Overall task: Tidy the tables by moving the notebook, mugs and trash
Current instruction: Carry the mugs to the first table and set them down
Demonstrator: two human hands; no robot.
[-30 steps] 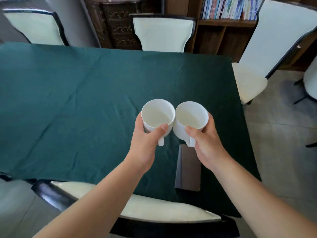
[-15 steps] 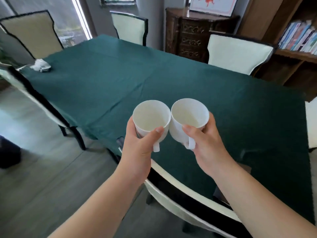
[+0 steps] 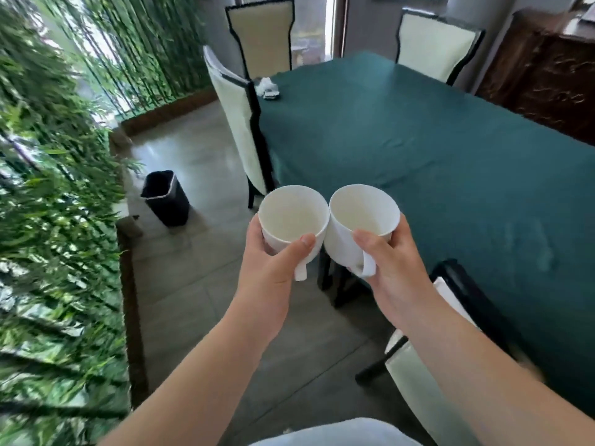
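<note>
I carry two empty white mugs side by side in front of me, above the floor beside the table. My left hand [image 3: 273,268] grips the left mug [image 3: 293,217], thumb over its near rim. My right hand [image 3: 391,262] grips the right mug [image 3: 362,214] by its side and handle. The mugs' sides touch. A crumpled white piece of trash [image 3: 266,86] lies on the far left corner of the green-clothed table [image 3: 418,149]. No notebook is in view.
A black waste bin [image 3: 165,197] stands on the grey tiled floor to the left, near a wall of green bamboo plants [image 3: 54,188]. Cream chairs [image 3: 238,123] ring the table; one chair back [image 3: 428,365] is close at my lower right. A dark wooden cabinet [image 3: 547,72] stands at the far right.
The view has swung left, away from the table toward the floor, bin and plants. Both mugs stay held together in my hands. The notebook has left the view.
</note>
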